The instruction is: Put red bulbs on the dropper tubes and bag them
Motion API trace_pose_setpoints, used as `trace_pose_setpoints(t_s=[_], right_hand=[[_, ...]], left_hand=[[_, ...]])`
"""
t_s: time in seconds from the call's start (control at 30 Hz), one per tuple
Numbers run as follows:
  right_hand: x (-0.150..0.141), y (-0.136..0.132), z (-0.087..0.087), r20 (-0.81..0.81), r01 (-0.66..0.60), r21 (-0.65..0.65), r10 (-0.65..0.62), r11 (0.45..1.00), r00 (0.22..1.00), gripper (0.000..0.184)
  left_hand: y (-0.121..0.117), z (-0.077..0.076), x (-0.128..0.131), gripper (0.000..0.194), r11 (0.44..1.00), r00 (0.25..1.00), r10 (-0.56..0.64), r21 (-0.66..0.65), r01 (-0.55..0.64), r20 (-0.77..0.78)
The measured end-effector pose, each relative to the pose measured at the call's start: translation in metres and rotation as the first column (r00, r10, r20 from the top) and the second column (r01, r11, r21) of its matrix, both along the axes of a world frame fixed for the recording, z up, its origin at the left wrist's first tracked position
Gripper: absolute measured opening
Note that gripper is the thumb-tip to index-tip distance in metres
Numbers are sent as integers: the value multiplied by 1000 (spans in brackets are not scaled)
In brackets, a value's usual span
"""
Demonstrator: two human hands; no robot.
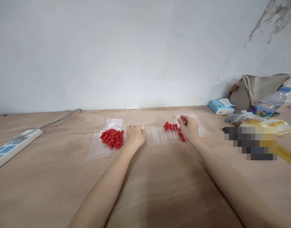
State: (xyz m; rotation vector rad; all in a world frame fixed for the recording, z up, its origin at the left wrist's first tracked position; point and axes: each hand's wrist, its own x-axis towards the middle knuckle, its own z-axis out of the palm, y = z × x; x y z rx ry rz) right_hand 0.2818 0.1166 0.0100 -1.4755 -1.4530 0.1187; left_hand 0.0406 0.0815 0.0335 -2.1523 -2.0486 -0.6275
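A row of thin clear tubes lies side by side on the table, with red rubber bulbs at the upper ends of several on the right. My left hand rests at the row's left end, fingers curled; a pale tube end shows at its fingertips. At the right end, my right hand pinches a red rubber bulb, mostly hidden by the fingers. Another red bulb lies below that hand. Left of my left hand, a pile of loose red bulbs sits on clear plastic bags.
A white power strip with a grey cable is at the left. On the right are a blue tissue pack, a grey bag, a plastic bottle and yellow packaging. Another clear bag lies beyond my right hand.
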Motion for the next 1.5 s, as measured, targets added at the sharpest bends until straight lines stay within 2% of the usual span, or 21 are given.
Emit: trace_pose_setpoints(t_s=[0.07, 0.17, 0.23, 0.3, 0.37, 0.43, 0.63, 0.77, 0.93, 1.07, 1.27, 1.5], right_hand=[[-15, -8, 2, -61, -59, 89, 65, 994, 996, 37], [-40, -28, 5, -31, -190, 184, 199, 964, 980, 24], [-56, -44, 3, 53, -347, 195, 344, 917, 938, 18], [-68, -59, -3, 145, -504, 158, 485, 849, 862, 16], [-75, -71, -10, 206, -605, 111, 577, 789, 790, 16], [-76, -78, -17, 225, -641, 77, 613, 763, 757, 16], [-72, -84, -23, 203, -648, 20, 631, 762, 748, 16], [-73, -84, -22, 224, -666, 7, 648, 746, 728, 16], [-74, -85, -22, 156, -688, 12, 678, 726, 718, 17], [-74, -86, -21, 164, -698, 1, 688, 716, 707, 17], [-73, -83, -25, 191, -697, 16, 682, 717, 706, 22], [-71, -84, -25, 222, -746, 14, 725, 666, 652, 20]], left_hand=[[-11, 3, -5, 24, 987, 987, -159, 37, 158, 26], [-32, -6, -19, 19, 890, 888, -453, 88, 446, 81], [-44, -18, -31, 18, 846, 847, -527, 130, 517, 62], [-50, -31, -42, 16, 812, 816, -573, 184, 553, 78], [-53, -40, -49, 15, 801, 799, -590, 201, 564, 113], [-54, -43, -50, 15, 799, 788, -598, 191, 570, 148], [-56, -38, -41, 19, 798, 775, -603, 131, 588, 190], [-55, -40, -43, 21, 803, 780, -596, 140, 580, 188], [-55, -42, -45, 20, 773, 751, -634, 159, 614, 186], [-54, -43, -45, 20, 762, 739, -648, 161, 627, 185], [-53, -45, -48, 28, 694, 675, -719, 225, 684, 166], [-55, -46, -48, 26, 665, 636, -747, 203, 719, 194]])
